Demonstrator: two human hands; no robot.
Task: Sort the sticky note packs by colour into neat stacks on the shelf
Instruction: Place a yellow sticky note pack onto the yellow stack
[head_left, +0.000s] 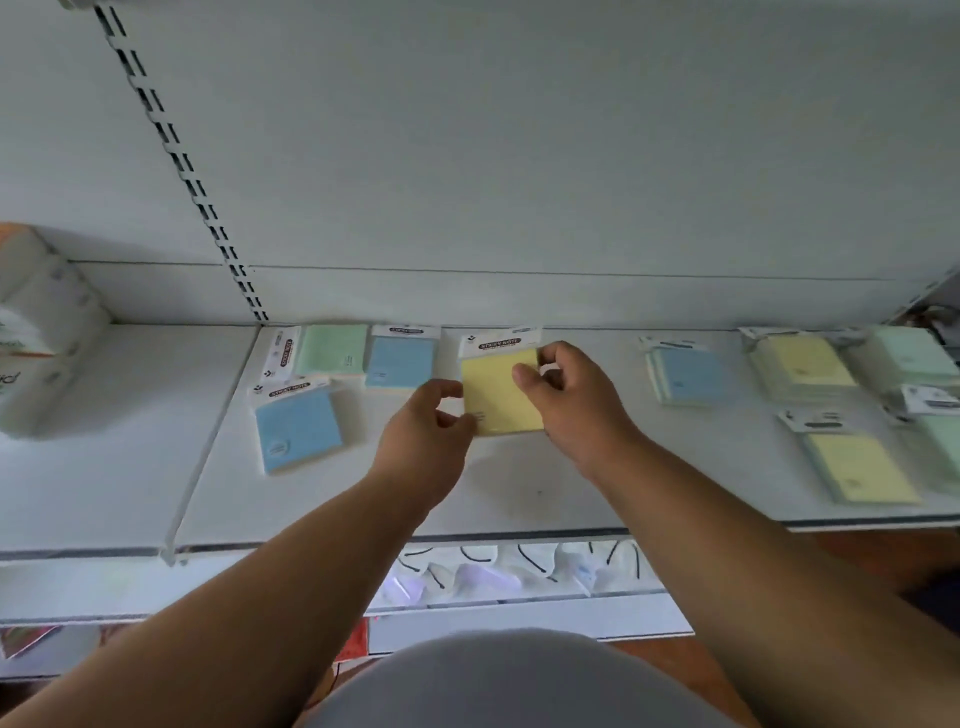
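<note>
A yellow sticky note pack (496, 395) lies on the white shelf (597, 467) at the middle. My right hand (569, 395) pinches its upper right corner. My left hand (426, 431) has curled fingers at the pack's lower left edge and seems to pinch it. To the left lie a blue pack (297, 428) near the front, a green pack (331, 349) and another blue pack (400, 361) at the back. On the right sit a blue-topped stack (688, 375), a yellow stack (800, 366), a green stack (911, 356) and a lone yellow pack (857, 467).
Wrapped white packages (39, 332) stand at the shelf's far left. A slotted upright rail (182, 166) runs up the back wall. A lower shelf (519, 571) below the front edge holds bagged goods. Another green pack (943, 441) lies at the right edge.
</note>
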